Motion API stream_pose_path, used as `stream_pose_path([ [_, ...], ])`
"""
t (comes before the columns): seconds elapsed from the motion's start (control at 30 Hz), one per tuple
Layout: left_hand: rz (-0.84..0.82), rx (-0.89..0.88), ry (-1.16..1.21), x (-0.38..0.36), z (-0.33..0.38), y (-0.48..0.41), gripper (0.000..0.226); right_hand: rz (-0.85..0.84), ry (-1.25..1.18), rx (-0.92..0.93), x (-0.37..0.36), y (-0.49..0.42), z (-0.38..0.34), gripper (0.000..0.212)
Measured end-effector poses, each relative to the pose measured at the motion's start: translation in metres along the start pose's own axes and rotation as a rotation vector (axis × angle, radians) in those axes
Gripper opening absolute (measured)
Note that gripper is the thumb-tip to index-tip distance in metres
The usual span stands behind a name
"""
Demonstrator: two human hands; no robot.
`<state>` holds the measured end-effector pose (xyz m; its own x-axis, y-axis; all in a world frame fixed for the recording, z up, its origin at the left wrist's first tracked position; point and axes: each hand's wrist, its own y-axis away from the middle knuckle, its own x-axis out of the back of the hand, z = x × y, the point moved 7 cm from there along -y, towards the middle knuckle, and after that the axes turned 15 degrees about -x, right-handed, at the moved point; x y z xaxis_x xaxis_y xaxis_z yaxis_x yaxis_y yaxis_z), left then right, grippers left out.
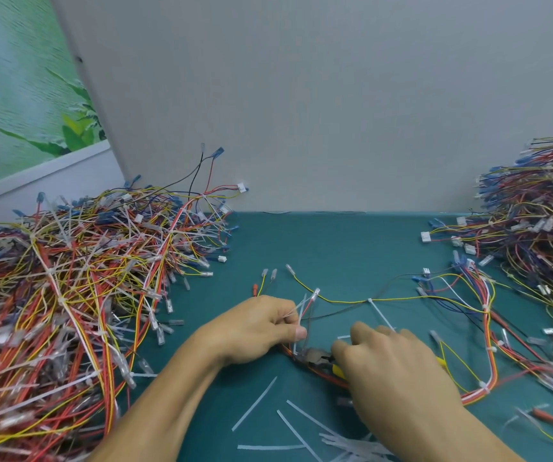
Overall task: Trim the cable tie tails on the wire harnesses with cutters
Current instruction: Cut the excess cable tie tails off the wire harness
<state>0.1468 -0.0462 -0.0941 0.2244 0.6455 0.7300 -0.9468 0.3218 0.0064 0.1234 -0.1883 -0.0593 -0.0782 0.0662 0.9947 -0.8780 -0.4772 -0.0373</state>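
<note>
A wire harness (398,299) of yellow, red, orange and dark wires lies across the green mat. My left hand (255,328) pinches a bunch of its wires and a white cable tie tail (296,341) near the middle. My right hand (391,368) grips the cutters (316,356), whose dark jaws sit at the base of that tail beside the orange wires. The handles show only a bit of yellow under my palm. Another uncut tie tail (381,315) sticks out from the yellow wire farther back.
A big heap of harnesses with long tie tails (68,295) fills the left side. Another heap of harnesses (535,228) sits at the right. Cut tie tails (288,425) lie scattered on the green mat (335,248) near the front edge. A grey wall stands behind.
</note>
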Motion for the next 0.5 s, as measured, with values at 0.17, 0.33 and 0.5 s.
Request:
stream_pose_path([
  [0.17, 0.005, -0.001, 0.013, 0.0, 0.0, 0.0, 0.031, -0.059, -0.015, -0.005, -0.016, 0.0, 0.003, 0.013],
  [0.33, 0.003, -0.002, 0.019, -0.001, 0.0, 0.001, 0.029, -0.064, -0.019, 0.005, -0.015, 0.0, 0.002, 0.014],
  [0.5, 0.004, 0.002, 0.016, -0.001, 0.0, 0.0, 0.031, -0.092, 0.008, 0.018, -0.021, -0.001, 0.003, 0.015],
])
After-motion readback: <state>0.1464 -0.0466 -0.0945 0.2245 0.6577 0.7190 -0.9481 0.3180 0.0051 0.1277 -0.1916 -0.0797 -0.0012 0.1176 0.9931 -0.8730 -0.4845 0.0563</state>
